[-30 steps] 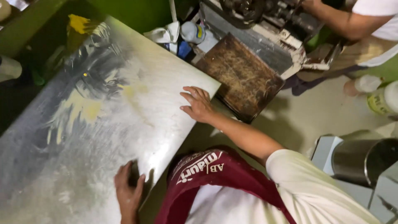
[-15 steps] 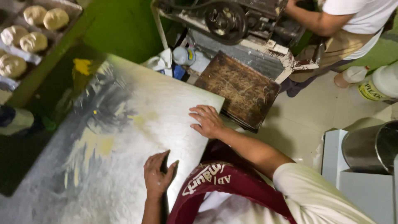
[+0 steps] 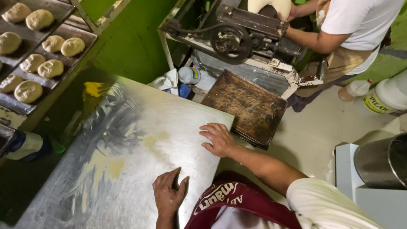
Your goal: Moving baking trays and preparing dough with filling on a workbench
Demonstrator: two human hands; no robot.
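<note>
My right hand (image 3: pixel 218 140) lies flat, palm down, on the near corner of a flour-dusted steel table (image 3: pixel 140 140), fingers spread and pointing left. My left hand (image 3: pixel 169 195) rests palm down on the table's near edge, close to my maroon apron (image 3: pixel 237 203), with the thumb spread. Neither hand holds anything that I can see. A dark, worn baking tray (image 3: pixel 246 106) lies just beyond my right hand, off the table's corner.
Racks at the upper left hold metal trays of round dough pieces (image 3: pixel 40 46). A belt-driven dough machine (image 3: pixel 237 38) stands at the back, where another person (image 3: pixel 352 29) feeds it dough. A steel pot (image 3: pixel 381 163) and white plastic jugs (image 3: pixel 388 95) are on the right.
The view has swung upward, bringing the dough trays and the machine into sight. My left hand has shifted along the table edge toward my apron. My right hand stays flat on the corner.
</note>
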